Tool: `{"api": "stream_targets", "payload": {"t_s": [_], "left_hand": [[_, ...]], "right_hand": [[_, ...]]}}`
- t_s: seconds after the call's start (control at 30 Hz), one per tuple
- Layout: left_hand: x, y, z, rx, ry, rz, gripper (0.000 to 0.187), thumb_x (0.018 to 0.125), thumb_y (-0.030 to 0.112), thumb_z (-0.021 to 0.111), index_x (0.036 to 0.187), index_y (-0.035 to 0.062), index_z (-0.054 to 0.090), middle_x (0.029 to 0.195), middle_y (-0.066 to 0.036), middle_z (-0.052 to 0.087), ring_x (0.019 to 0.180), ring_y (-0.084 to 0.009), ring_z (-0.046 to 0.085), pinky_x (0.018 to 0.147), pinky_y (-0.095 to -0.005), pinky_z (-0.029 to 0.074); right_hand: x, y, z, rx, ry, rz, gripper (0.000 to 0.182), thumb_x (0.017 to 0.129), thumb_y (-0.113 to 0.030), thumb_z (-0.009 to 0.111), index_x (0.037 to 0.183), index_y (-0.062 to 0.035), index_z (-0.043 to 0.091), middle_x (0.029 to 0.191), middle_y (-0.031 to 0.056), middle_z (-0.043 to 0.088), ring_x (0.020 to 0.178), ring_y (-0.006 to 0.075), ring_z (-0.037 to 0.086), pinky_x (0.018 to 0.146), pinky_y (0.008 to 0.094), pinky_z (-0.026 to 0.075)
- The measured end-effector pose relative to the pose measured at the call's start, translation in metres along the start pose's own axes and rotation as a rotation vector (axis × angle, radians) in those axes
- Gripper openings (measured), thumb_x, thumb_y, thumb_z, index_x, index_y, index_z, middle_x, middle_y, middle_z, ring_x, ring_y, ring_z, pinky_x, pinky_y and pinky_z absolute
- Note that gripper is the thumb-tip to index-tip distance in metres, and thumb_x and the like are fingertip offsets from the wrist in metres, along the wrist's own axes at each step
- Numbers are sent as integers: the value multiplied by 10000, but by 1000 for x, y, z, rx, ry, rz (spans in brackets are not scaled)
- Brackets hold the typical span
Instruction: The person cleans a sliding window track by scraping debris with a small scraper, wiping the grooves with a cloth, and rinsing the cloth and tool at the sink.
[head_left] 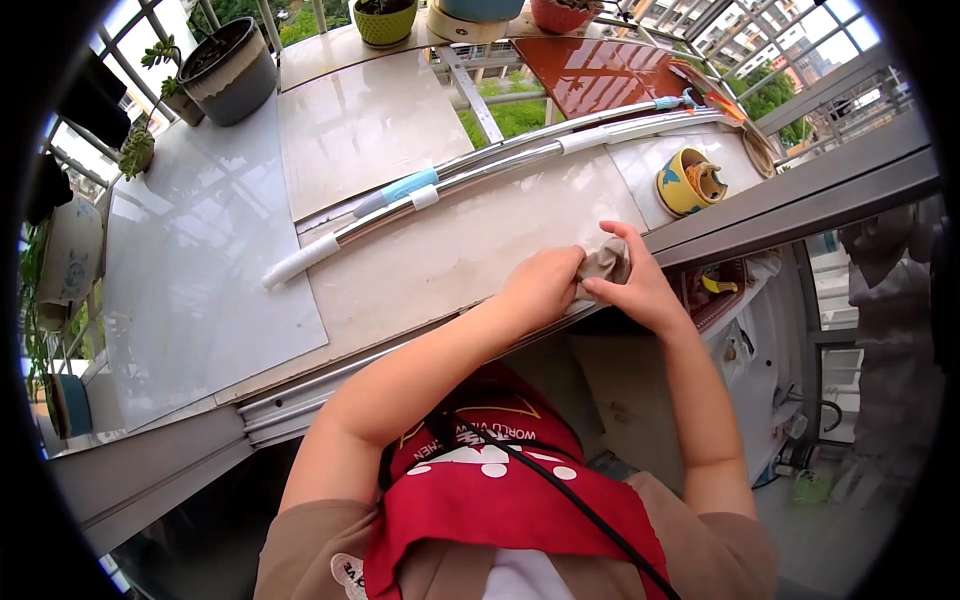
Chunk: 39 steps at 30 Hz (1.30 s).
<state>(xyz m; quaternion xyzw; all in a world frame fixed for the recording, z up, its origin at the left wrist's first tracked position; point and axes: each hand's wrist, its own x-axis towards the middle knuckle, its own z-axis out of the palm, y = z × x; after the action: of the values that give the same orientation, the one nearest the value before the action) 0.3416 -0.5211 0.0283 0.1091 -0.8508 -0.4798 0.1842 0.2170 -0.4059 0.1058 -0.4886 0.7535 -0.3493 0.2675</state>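
A crumpled grey-brown cloth (605, 262) is bunched between my two hands, over the front edge of the tiled ledge (430, 250). My left hand (543, 285) is closed, its fingers wrapped round the left side of the cloth. On the other side, my right hand (643, 280) pinches the cloth between the thumb below and the curved fingers above. Part of the cloth is hidden inside my left fist.
Long poles (480, 180) lie across the ledge beyond my hands. A yellow pot (682, 184) stands at the right by the window rail (800, 190). A grey planter (230, 75) stands back left; a red-brown tile (600, 75) lies at the back. Below right is a shelf with a basket (722, 300).
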Motion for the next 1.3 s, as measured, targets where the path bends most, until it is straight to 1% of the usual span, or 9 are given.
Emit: {"api": "stream_targets", "payload": {"t_s": [0.07,0.13,0.2,0.33,0.53,0.8,1.0,1.2,1.3], "left_hand": [[6,-5,3,151,-67,-40,198,766,72,563,957,26,583,907,-201,619,875,-391,583,747,-451,464],[13,-5,-2,20,45,52,165,768,46,517,918,13,579,791,-194,629,739,-378,599,677,-436,469],[17,5,-15,-170,-72,-208,177,773,40,523,936,15,587,744,-172,629,692,-324,610,654,-410,468],[22,-15,-10,-288,-89,-260,152,777,38,531,902,20,615,731,-147,632,671,-270,609,635,-379,471],[18,-25,1,248,100,161,163,727,21,578,844,57,686,761,-110,640,759,-273,589,710,-387,480],[6,-11,-2,668,29,255,136,730,84,607,800,123,716,875,-18,591,864,-239,555,780,-371,443],[-7,-26,2,443,70,179,111,738,113,605,788,125,703,837,-30,592,880,-230,547,820,-367,423],[-5,-12,6,739,92,186,54,730,101,635,770,119,668,785,-35,608,832,-253,560,795,-370,440],[-13,-13,-1,511,192,103,68,741,88,630,809,86,636,806,-78,624,833,-261,580,767,-383,456]], "right_hand": [[-6,1,5,-403,-17,-169,740,684,-165,775,1318,-94,400,1124,157,506,1014,339,541,832,407,478],[-11,11,8,-679,-29,-263,664,704,-106,725,1290,-122,414,1002,114,539,915,314,582,716,405,502],[-8,26,6,-653,28,-332,566,722,-81,684,1236,-134,453,929,87,548,846,297,595,663,403,499],[-2,30,-2,-662,13,-462,292,769,-58,588,1041,-161,566,764,44,553,709,264,608,572,395,485],[10,53,8,-752,91,-533,157,753,-80,569,881,-157,618,756,38,541,677,237,589,559,365,480],[13,58,21,-843,30,-459,46,726,-99,600,768,-109,615,804,50,542,767,244,570,618,359,487],[11,36,27,-871,-95,-348,37,769,-108,608,784,-74,607,844,77,557,811,279,573,654,382,500],[15,35,31,-683,104,-139,47,818,-121,599,813,-89,566,803,87,561,784,283,591,665,411,506],[16,38,34,-675,149,-156,58,802,-116,612,781,-84,569,791,85,556,771,287,589,669,420,507]]}}
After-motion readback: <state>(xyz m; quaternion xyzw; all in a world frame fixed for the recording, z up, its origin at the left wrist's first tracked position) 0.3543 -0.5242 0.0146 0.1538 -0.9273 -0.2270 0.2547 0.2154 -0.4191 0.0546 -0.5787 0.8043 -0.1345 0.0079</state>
